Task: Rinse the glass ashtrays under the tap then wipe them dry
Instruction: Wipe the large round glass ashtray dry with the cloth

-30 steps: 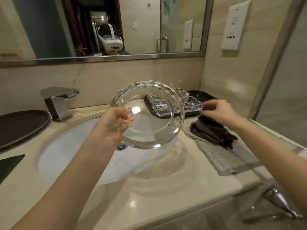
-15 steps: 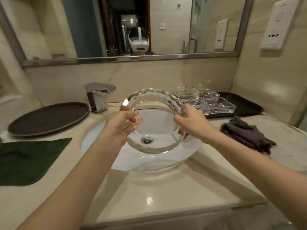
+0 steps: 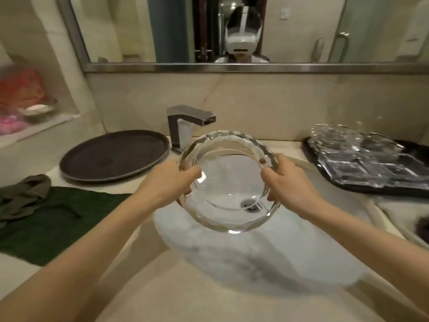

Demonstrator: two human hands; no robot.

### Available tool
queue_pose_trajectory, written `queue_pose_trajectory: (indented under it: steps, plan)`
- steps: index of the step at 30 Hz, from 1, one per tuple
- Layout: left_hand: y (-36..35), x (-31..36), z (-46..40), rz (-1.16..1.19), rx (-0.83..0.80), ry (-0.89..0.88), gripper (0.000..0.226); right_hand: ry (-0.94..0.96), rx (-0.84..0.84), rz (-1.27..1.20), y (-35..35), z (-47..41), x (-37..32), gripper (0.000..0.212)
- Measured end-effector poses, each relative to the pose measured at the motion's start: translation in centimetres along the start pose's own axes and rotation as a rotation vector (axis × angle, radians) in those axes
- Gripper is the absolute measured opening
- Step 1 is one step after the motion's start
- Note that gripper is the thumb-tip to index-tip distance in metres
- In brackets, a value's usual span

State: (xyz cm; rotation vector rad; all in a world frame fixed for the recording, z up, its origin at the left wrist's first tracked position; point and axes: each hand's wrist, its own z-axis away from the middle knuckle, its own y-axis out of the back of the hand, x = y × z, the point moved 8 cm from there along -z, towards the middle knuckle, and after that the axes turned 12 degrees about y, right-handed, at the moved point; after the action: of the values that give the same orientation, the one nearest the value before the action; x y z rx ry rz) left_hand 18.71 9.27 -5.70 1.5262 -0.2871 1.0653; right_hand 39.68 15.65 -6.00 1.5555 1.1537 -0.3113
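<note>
Now both of your hands grip the round faceted glass ashtray [image 3: 228, 182], held tilted above the white sink basin [image 3: 267, 256], just in front of the square chrome tap [image 3: 185, 126]. Your left hand [image 3: 170, 180] curls its fingers over the ashtray's left rim; your right hand [image 3: 286, 180] curls over the right rim. A second ago only your left hand held it, while the right reached toward the dark cloth; half a second ago the right had joined. No water shows at the tap. Left of the tap lies a round dark tray [image 3: 113, 155], with a green towel [image 3: 58, 224] and a grey cloth [image 3: 23, 196] nearer you. Right of the tap, a black tray [image 3: 362, 189] holds more glass ashtrays [image 3: 362, 156], blurred. The basin below the ashtray is open.
</note>
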Motion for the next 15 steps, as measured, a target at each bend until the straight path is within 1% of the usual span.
queue_pose_trajectory:
  steps: [3, 5, 8, 10, 12, 15]
  plan:
    - [1.8, -1.0, -2.4, -0.040, 0.055, 0.047, 0.028, 0.029, -0.077, 0.009, -2.1, -3.1, -0.3, 0.007]
    - [3.0, -2.0, -3.8, -0.059, 0.058, 0.108, 0.028, 0.038, -0.160, 0.017, -3.9, -5.0, -0.9, 0.005]
    - [5.1, -3.9, -5.3, -0.053, 0.026, 0.229, 0.025, 0.041, -0.300, 0.025, -6.7, -7.3, -2.6, 0.008]
    - [7.1, -5.3, -5.9, -0.020, 0.033, 0.305, 0.022, 0.066, -0.373, 0.066, -8.6, -9.2, -4.2, 0.009]
    - [9.4, -6.5, -6.8, 0.007, 0.059, 0.355, 0.024, 0.122, -0.417, 0.085, -10.6, -11.5, -6.2, 0.011]
    - [12.8, -8.6, -9.1, 0.058, 0.135, 0.390, 0.025, 0.196, -0.452, 0.041, -15.1, -14.9, -8.8, 0.015]
